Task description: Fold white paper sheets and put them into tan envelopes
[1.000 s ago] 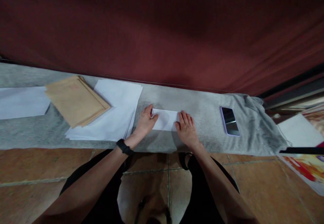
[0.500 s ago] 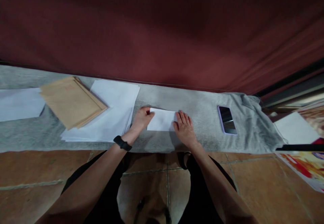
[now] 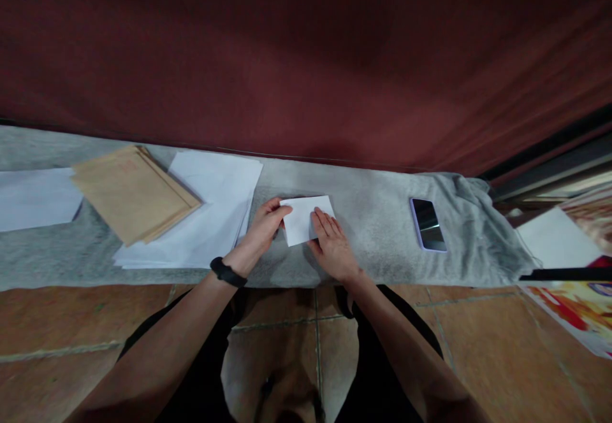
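A small folded sheet of white paper (image 3: 301, 216) lies slightly tilted between my hands, over the grey cloth. My left hand (image 3: 264, 222) grips its left edge, thumb on top and fingers curled underneath. Across the paper's lower right part, my right hand (image 3: 333, 248) rests with its fingers stretched flat on the surface. A black band (image 3: 228, 272) circles my left wrist. Just left of that hand lies a stack of white paper sheets (image 3: 229, 181), partly covered by several brown envelopes (image 3: 136, 193).
A phone (image 3: 428, 224) in a pale purple case lies to the right on the grey cloth (image 3: 377, 219). More white paper (image 3: 38, 197) is at the far left. Dark red fabric (image 3: 287, 79) rises behind. A colourful printed sheet (image 3: 581, 315) is at the right.
The folded paper has turned and its right side has risen slightly. My right hand has slid left from its right edge onto its face. My left hand still holds the left edge.
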Action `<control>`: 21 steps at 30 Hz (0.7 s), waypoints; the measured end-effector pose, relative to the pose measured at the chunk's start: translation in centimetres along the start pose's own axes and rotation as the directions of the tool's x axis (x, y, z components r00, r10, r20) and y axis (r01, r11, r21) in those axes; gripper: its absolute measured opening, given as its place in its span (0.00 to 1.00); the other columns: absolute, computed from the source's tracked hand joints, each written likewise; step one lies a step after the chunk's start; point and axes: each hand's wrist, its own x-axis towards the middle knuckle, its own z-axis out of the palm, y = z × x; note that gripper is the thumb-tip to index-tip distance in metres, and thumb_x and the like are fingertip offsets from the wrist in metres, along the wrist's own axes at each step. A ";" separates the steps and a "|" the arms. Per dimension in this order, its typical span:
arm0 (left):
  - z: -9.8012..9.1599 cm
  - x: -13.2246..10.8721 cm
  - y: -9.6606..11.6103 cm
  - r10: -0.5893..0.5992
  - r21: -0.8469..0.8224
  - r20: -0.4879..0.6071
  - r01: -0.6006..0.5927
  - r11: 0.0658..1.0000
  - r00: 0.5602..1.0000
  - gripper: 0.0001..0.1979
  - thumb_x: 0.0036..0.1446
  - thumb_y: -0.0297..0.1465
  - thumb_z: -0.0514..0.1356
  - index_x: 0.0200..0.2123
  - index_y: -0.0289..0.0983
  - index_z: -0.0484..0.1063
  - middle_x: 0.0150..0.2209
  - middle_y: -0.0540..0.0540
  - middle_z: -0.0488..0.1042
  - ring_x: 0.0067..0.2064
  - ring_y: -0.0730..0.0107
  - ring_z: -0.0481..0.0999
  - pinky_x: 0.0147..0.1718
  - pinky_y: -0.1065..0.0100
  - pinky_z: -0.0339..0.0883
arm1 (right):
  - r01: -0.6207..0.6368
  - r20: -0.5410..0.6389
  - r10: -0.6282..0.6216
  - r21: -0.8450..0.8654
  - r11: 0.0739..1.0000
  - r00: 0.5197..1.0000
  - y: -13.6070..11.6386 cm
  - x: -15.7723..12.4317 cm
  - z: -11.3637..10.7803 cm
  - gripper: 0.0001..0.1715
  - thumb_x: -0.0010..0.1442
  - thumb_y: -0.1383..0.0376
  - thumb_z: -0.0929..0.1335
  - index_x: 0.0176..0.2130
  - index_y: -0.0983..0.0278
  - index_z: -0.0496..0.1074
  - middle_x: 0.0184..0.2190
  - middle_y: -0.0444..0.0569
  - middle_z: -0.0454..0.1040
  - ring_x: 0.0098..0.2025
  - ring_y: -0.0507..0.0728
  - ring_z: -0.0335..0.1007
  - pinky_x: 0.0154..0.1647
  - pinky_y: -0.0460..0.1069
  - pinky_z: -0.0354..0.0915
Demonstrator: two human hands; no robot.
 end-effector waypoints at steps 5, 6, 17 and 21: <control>-0.2 -0.1 0.7 0.088 -0.051 0.010 -0.087 0.995 0.996 0.11 0.50 0.39 0.66 0.30 0.38 0.73 0.30 0.50 0.75 0.32 0.70 0.74 0.32 0.69 0.67 | -0.103 -0.126 0.125 0.173 0.979 0.984 0.6 0.9 -1.3 0.34 0.69 0.70 0.58 0.71 0.64 0.61 0.70 0.54 0.63 0.71 0.61 0.59 0.73 0.59 0.56; -0.4 0.0 0.9 0.125 -0.075 -0.040 -0.128 0.989 0.991 0.11 0.52 0.40 0.65 0.32 0.39 0.74 0.34 0.49 0.77 0.36 0.69 0.76 0.35 0.69 0.68 | -0.132 -0.161 0.184 0.291 0.948 0.970 0.7 1.2 -1.5 0.31 0.70 0.67 0.58 0.69 0.63 0.64 0.68 0.53 0.67 0.69 0.61 0.63 0.72 0.59 0.59; -0.1 -1.0 -0.7 -0.021 -0.090 0.162 0.036 0.995 0.987 0.24 0.47 0.33 0.69 0.49 0.38 0.74 0.47 0.44 0.81 0.47 0.59 0.80 0.43 0.61 0.75 | -0.121 0.137 0.524 0.991 -0.064 0.840 -0.5 3.5 -0.2 0.18 0.57 0.52 0.72 0.42 0.62 0.74 0.47 0.55 0.82 0.49 0.62 0.80 0.48 0.56 0.77; -0.6 -0.1 -1.6 0.028 0.070 0.102 -0.036 0.997 0.994 0.21 0.48 0.29 0.65 0.48 0.39 0.73 0.38 0.48 0.82 0.40 0.62 0.81 0.37 0.64 0.74 | -0.225 0.212 0.548 0.973 -0.045 0.809 0.1 3.2 0.3 0.20 0.51 0.53 0.75 0.39 0.62 0.75 0.39 0.50 0.82 0.38 0.58 0.80 0.40 0.53 0.77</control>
